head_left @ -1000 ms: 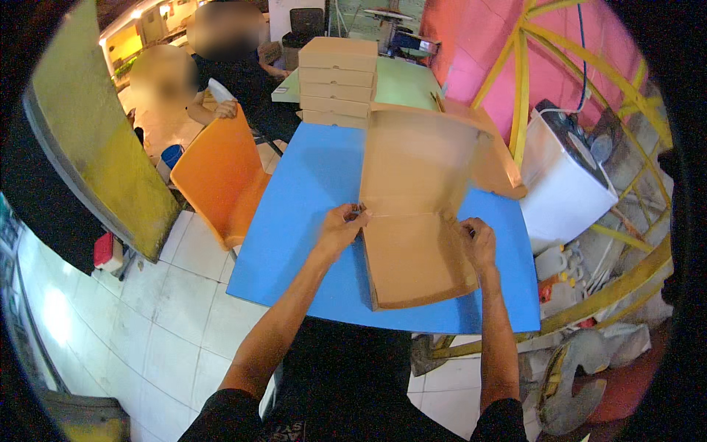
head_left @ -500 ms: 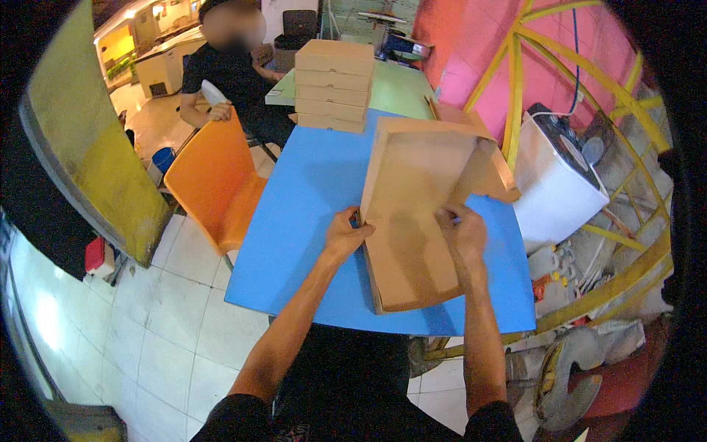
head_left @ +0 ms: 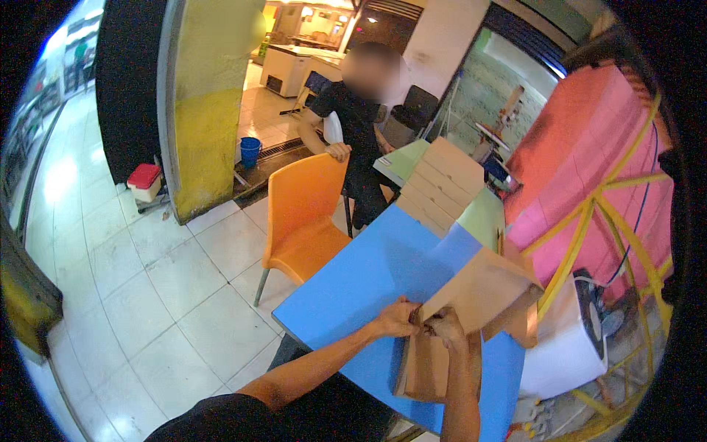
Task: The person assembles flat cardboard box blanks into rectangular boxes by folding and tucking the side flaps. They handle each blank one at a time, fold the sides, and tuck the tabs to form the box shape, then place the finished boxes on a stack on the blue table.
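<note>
A brown cardboard box (head_left: 482, 289) stands on the blue table with its lid raised and its tray part toward me. My left hand (head_left: 398, 318) pinches the box from outside, at the left corner where lid and tray meet. Close beside it, my right hand (head_left: 448, 328) reaches inside, its fingers curled on the cardboard at that same corner. The right forearm covers part of the tray, and the exact fold between the fingers is hidden.
Several closed cardboard boxes (head_left: 440, 184) form a stack at the table's (head_left: 346, 295) far end. An orange chair (head_left: 305, 214) stands at the left, with a person (head_left: 357, 140) behind it gripping its back. Yellow metal bars (head_left: 582, 236) and a white appliance (head_left: 563, 346) are on the right.
My right hand has moved left across the box to the corner by my left hand. The view has swung left and tilted, so the table now appears lower and farther right.
</note>
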The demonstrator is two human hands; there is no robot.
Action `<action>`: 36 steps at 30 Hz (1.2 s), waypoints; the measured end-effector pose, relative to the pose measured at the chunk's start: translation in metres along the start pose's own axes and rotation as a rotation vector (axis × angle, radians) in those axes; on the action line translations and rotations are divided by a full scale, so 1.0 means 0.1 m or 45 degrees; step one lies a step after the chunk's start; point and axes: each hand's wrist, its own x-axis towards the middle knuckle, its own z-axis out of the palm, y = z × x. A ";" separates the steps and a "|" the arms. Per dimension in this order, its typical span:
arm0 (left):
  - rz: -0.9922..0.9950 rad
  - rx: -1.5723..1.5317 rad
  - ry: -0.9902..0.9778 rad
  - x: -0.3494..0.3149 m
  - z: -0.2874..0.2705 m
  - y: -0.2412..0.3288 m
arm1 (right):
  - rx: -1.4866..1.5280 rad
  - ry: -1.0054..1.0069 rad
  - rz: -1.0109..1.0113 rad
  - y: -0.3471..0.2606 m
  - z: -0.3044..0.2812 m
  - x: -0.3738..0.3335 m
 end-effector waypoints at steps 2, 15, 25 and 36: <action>-0.064 0.050 0.165 0.00 0.05 -0.08 | -0.304 0.140 -0.209 -0.03 0.02 0.02; -0.523 -0.545 0.339 -0.02 0.05 -0.16 | -0.178 0.226 -0.114 -0.26 0.30 -0.09; -0.563 -0.702 0.499 -0.01 0.02 -0.02 | 0.138 0.190 0.172 -0.42 0.30 -0.21; -0.640 -0.978 0.470 0.01 0.05 -0.06 | 0.279 0.233 0.003 -0.29 0.33 -0.19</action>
